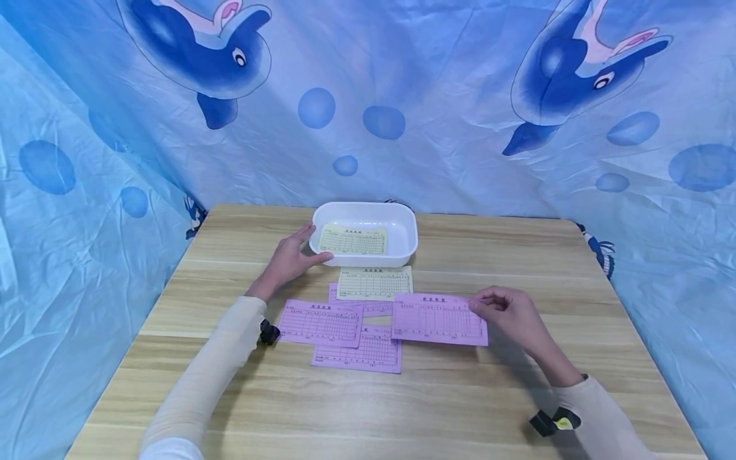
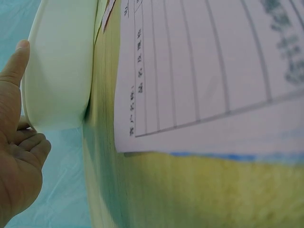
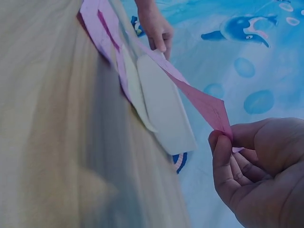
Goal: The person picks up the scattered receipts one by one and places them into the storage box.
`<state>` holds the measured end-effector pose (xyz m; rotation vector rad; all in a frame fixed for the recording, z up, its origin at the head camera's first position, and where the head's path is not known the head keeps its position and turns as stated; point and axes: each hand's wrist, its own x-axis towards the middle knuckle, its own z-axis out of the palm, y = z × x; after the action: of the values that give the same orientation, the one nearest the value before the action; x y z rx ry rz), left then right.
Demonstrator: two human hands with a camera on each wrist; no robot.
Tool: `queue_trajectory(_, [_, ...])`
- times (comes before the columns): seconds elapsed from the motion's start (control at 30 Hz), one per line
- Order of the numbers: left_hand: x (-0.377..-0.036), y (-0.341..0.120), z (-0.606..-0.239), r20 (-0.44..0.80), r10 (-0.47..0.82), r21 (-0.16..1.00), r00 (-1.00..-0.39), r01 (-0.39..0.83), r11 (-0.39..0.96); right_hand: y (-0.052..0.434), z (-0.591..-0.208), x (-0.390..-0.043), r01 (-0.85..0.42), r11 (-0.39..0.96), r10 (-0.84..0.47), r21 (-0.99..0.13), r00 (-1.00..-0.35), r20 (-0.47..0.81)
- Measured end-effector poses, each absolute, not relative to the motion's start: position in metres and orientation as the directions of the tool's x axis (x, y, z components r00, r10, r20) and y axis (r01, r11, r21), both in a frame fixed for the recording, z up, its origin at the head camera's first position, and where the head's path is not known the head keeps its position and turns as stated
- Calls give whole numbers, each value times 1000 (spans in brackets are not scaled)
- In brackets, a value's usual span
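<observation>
Wooden table (image 1: 437, 396), blue dolphin-print sheet (image 1: 460, 96) draped behind and around

A white plastic tray (image 1: 402, 220) sits toward the back of the wooden counter (image 1: 460, 396), with 1 yellow paper form (image 1: 352, 240) in it. In front lie another yellow form (image 1: 375, 283) and 4 purple paper forms (image 1: 356, 351), partly overlapping.

Makeshift recording booth (dolphin-print sheet (image 1: 402, 83) backdrop), wooden table (image 1: 460, 396).
</observation>
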<state>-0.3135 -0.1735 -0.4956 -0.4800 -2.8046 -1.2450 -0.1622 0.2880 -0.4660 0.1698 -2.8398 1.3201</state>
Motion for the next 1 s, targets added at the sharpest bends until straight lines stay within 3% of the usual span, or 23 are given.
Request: queue_trajectory(1.0, [-315, -175, -497, 174, 268, 704, -947, 310, 639, 234, -429, -227, -227, 498, -41, -837, -970, 239])
